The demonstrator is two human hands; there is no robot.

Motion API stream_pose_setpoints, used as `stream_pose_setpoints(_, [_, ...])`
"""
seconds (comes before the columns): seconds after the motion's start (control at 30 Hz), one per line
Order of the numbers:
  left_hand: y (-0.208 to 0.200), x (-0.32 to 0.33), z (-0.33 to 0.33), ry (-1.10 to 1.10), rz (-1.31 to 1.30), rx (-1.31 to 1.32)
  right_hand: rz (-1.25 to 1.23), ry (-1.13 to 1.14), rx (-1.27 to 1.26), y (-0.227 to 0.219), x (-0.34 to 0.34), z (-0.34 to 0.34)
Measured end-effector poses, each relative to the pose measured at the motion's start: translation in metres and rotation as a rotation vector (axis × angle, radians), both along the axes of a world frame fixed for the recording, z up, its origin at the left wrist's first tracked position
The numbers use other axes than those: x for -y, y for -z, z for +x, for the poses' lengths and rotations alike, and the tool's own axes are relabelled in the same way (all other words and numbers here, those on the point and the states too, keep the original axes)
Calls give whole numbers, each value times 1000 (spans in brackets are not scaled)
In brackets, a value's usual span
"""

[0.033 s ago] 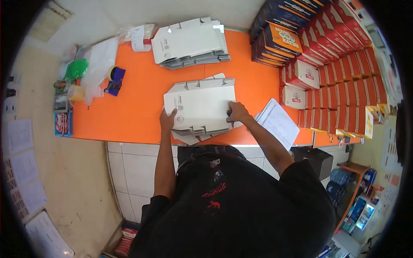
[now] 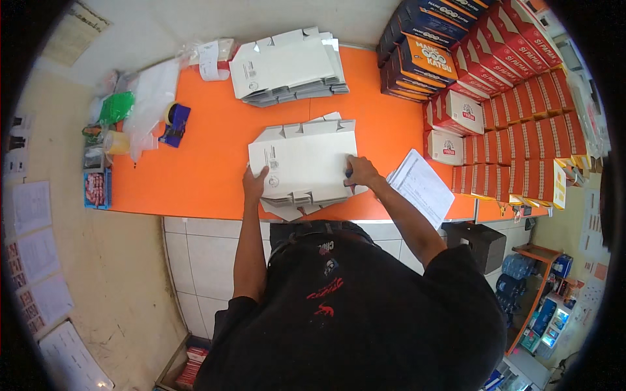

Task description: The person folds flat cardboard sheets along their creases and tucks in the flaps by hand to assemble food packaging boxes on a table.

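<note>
A stack of flat, unfolded white carton blanks (image 2: 306,159) with notched edges lies in front of me on the orange table. My left hand (image 2: 255,182) grips its left edge, thumb on top and fingers along the side. At the right edge, my right hand (image 2: 362,172) is closed round a small dark blue object (image 2: 349,174), resting against the top blank. Most of that object is hidden by the fingers, so its kind does not show. Farther back lies a second, taller stack of the same blanks (image 2: 287,62).
Printed papers (image 2: 422,189) lie right of my right hand. Piled red and orange boxes (image 2: 515,137) and dark blue boxes (image 2: 430,26) fill the right end. A blue tape dispenser (image 2: 176,126), clear plastic bags (image 2: 153,98) and a blue basket (image 2: 97,189) are on the left.
My right hand has shifted very slightly, and less of the dark blue object shows. The left hand and both stacks are where they were.
</note>
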State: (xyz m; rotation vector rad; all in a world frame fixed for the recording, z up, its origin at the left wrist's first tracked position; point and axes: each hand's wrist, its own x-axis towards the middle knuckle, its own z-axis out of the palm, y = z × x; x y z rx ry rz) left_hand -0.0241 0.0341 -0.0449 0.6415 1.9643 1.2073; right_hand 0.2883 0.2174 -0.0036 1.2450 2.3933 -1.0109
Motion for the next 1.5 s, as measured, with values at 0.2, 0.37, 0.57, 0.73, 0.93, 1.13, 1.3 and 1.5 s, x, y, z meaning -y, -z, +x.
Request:
stream_pose_setpoints(0.2, [-100,-34,-43,184,164,249,-93,-23,-328,-127,-5,-44])
stream_pose_setpoints(0.37, [-231,-109,-75,783,-29,-198,727,-351,-600,-234,-14,-150])
stream_pose_setpoints(0.57, [-84,-185,-77,1412,226,-180,-68,-399,-276,-125,-68,-207])
stream_pose_setpoints(0.73, [5,-177,-47,1201,-40,-329,30,-474,-40,-32,-82,-188])
stream_pose_setpoints(0.93, [27,-170,-28,1061,-86,-442,0,-528,-435,31,-121,-146])
stream_pose_setpoints(1.13, [6,-182,-37,1230,-65,-520,115,-596,-242,37,-111,-155])
stream_pose_setpoints(1.3, [22,-166,-6,843,19,-972,439,-446,-222,10,-76,-147])
stream_pose_setpoints(1.5, [-34,-98,68,233,-317,-1291,574,-670,-341,30,-51,-152])
